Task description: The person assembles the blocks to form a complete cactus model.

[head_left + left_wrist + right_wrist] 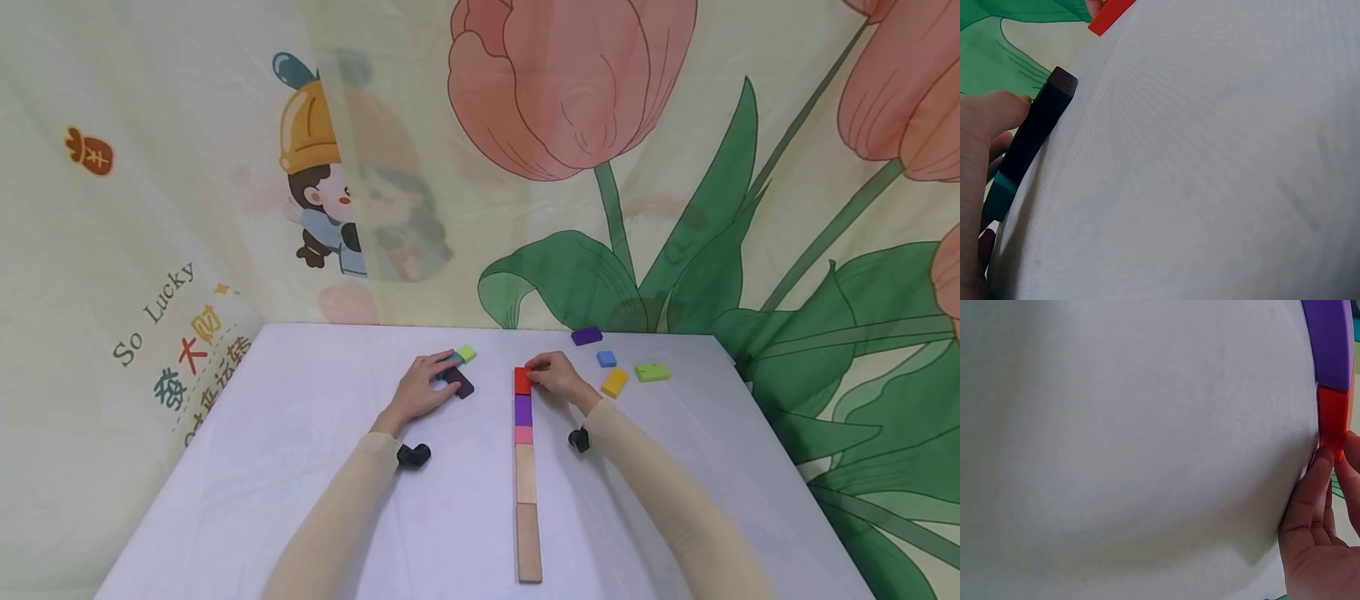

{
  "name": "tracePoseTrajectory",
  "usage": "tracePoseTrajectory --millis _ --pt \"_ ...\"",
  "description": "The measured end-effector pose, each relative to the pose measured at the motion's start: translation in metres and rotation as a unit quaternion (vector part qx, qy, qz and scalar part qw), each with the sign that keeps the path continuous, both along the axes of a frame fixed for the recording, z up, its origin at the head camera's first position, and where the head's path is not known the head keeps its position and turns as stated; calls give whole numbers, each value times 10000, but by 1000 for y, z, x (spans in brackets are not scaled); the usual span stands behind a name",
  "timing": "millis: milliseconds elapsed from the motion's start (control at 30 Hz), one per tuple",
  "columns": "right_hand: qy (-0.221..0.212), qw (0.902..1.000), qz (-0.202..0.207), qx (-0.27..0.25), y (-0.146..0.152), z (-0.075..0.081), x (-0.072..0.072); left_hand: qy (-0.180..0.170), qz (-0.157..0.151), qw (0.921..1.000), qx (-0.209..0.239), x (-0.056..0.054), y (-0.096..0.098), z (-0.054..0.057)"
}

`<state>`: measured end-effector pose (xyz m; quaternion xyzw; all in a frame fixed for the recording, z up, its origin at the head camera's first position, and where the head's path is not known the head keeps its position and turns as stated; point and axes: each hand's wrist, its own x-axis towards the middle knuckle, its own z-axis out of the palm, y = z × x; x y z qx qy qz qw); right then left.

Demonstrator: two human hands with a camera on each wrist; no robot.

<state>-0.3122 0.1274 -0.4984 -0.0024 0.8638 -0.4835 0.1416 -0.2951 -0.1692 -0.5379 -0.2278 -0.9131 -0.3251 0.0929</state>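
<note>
The right hand (561, 375) is pinching a red block (522, 381) between thumb and fingers, at the far end of a row on the white table (300, 400). The red block is lying flat, its near end touching a purple block (522, 410). Behind that, towards the near edge, a pink block (523, 435), a pale wooden block (526, 473) and a darker wooden block (528, 542) are continuing the straight line.

Left of the row, the left hand (426, 383) is reaching with its fingers loosely extended, the thumb touching a black block (461, 384) and the fingers lying over a teal block (1000, 197). A lime block (467, 353) is lying just beyond the fingertips.

Towards the far right corner, a blue block (607, 358), a yellow block (615, 382) and a green block (652, 372) are lying apart; a dark purple block (587, 336) is sitting by the far edge.
</note>
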Motion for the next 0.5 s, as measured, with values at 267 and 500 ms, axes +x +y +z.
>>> tracePoseTrajectory --millis 267,500 --pt "26 10000 7 -32 0 0 1 -86 26 10000 -16 -1 1 1" --pt "266 9995 -181 -51 5 1 0 -183 51 9998 -60 0 1 1"
